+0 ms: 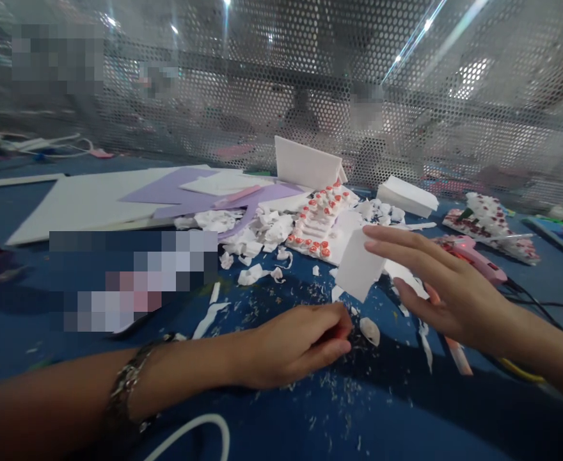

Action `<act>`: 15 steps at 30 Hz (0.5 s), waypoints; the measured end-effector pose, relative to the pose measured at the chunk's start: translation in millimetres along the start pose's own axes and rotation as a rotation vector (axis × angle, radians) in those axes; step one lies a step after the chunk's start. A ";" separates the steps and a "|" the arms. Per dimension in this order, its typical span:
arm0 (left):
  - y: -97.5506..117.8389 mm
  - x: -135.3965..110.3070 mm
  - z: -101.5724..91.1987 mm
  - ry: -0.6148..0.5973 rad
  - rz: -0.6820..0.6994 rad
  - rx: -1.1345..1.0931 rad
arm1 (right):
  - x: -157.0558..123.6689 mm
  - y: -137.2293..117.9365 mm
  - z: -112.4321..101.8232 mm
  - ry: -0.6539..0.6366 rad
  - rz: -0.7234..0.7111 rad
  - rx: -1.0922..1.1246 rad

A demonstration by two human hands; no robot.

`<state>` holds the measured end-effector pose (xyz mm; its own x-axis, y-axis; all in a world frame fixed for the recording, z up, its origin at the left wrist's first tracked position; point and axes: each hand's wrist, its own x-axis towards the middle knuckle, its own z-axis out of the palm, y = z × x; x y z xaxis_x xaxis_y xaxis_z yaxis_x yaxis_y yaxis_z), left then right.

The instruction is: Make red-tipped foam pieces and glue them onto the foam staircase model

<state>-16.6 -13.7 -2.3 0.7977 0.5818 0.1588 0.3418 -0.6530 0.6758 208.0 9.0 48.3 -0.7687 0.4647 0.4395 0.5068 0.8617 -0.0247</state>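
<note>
My left hand (301,346) is closed above the blue table, its fingers curled inward; whatever they may hold is hidden. A dark bracelet circles that wrist. With fingers stretched and apart, my right hand (435,282) is beside a white rectangular card (361,266), two fingertips overlapping its upper edge; the card stands tilted. Behind the card sits a small white model (317,227) with step-like strips and rows of red-and-white blobs. A folded white board (308,161) rises at its back like a roof. Torn white scraps (272,230) lie left of the model.
A pink glue gun (478,259) with a dark cable lies at right, near another white-and-dark-red model (497,224). White boards (84,198) and purple sheets (166,190) spread at left. A blurred-out phone-like object (137,282) lies nearer. Perforated metal mesh (262,77) stands behind.
</note>
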 end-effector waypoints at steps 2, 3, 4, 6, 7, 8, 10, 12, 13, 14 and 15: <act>-0.6 0.6 0.1 -0.032 0.016 0.043 | -0.2 1.3 -0.1 -0.011 -0.030 -0.122; -1.2 0.8 0.1 -0.052 0.038 0.060 | -0.2 2.6 -0.5 -0.012 -0.033 -0.165; -1.9 1.1 0.0 -0.074 0.072 0.077 | -0.1 4.0 -1.3 -0.010 -0.026 -0.196; -2.4 1.6 -0.7 -0.099 0.160 0.135 | 0.6 6.4 -3.8 0.001 -0.006 -0.223; -2.0 2.1 -1.2 -0.096 0.204 0.188 | 0.9 7.2 -5.5 0.007 0.000 -0.226; -0.9 2.7 -1.6 -0.084 0.237 0.252 | 1.2 7.6 -7.2 0.008 0.000 -0.229; 2.0 5.2 -1.2 -0.058 0.255 0.392 | 1.6 7.9 -10.3 -0.001 -0.006 -0.244; 4.5 10.1 1.5 -0.056 0.241 0.518 | 1.5 8.0 -12.2 -0.011 -0.013 -0.270; 5.1 13.6 3.7 -0.060 0.227 0.573 | 1.3 8.3 -12.6 -0.015 -0.013 -0.283; 5.4 17.5 6.0 -0.060 0.214 0.622 | 1.0 8.7 -12.7 -0.019 -0.016 -0.292; 5.3 21.9 8.3 -0.058 0.198 0.666 | 0.7 9.3 -12.5 -0.022 -0.021 -0.299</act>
<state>6.8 -8.5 -1.2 0.8953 0.4062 0.1827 0.4042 -0.9133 0.0501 217.0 14.8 59.6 -0.7868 0.4543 0.4178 0.5807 0.7743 0.2515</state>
